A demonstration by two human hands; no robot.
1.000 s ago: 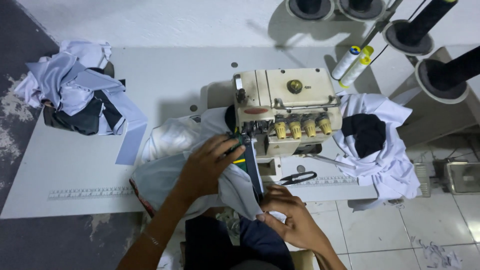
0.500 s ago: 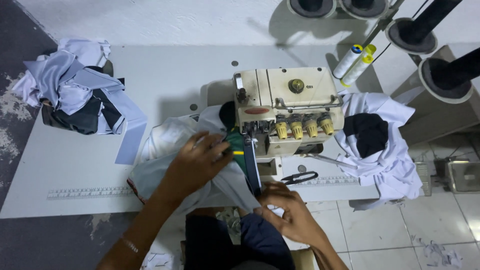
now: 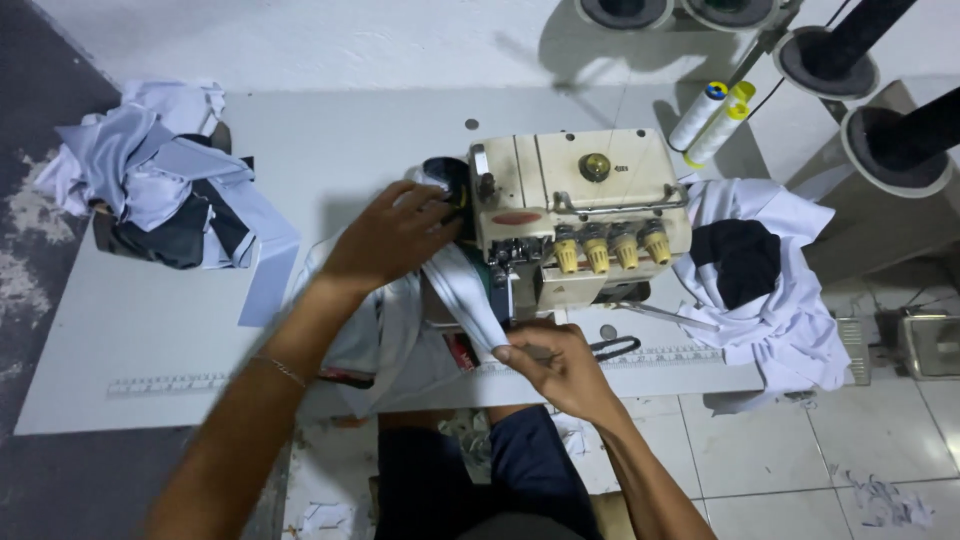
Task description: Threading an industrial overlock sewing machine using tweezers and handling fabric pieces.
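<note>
Cloth now stretches from the sewing machine toward six o'clock, the right hand pinching its near end, the left hand moved up, pressing flat at the machine's nine o'clock.

Heaped grey and black cloth lies far left of the fingers; thread cones upper right; white-black pile right.

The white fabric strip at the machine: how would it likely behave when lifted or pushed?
The white fabric strip probably flops: it sags between the left hand and right hand. It looks light, pinched by fingertips only. Pushed, it would likely bunch like the crumpled pile beside the sewing machine.
</note>
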